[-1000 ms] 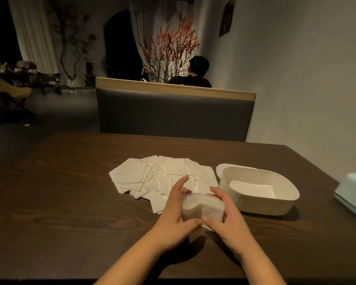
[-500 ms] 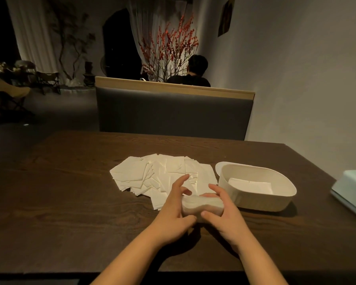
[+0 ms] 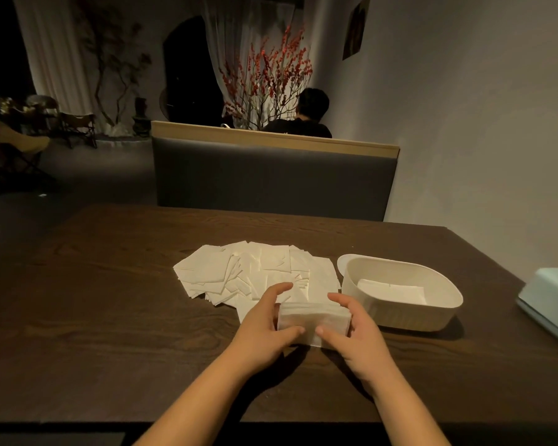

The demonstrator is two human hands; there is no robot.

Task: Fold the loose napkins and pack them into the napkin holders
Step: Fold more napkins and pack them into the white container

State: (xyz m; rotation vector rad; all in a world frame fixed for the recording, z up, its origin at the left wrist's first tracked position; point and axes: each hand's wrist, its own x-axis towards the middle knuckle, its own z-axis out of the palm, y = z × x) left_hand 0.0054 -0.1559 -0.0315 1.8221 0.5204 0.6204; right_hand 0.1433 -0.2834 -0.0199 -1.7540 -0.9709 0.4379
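Both of our hands grip one stack of folded napkins [image 3: 313,320] between them, standing on the dark wooden table [image 3: 94,317]; our left hand [image 3: 264,326] curls round the stack's left end, thumb on its near face and forefinger reaching over the far side; our right hand [image 3: 351,329] curls round the right end the same way, thumb on the near face, fingers behind. We take the stack as our landmark; left of it and beyond it lies the spread of loose napkins [image 3: 255,272], flat and overlapping on the table, its near edge running just behind our left hand. Right of the stack, just beside our right hand, stands the white oval napkin holder [image 3: 400,313], open at the top, with some flat napkins [image 3: 392,289] lying in its bottom; a white oval lid or plate [image 3: 342,263] shows behind the holder's far left rim, though we cannot tell which. Farther right of the stack, at the table's edge, sits a pale box [image 3: 551,300], only partly in view. Well beyond the stack rises a grey padded bench back [image 3: 271,178] with a wooden top rail; behind it a person [image 3: 303,117] sits facing away, beside red-berried branches [image 3: 268,78].
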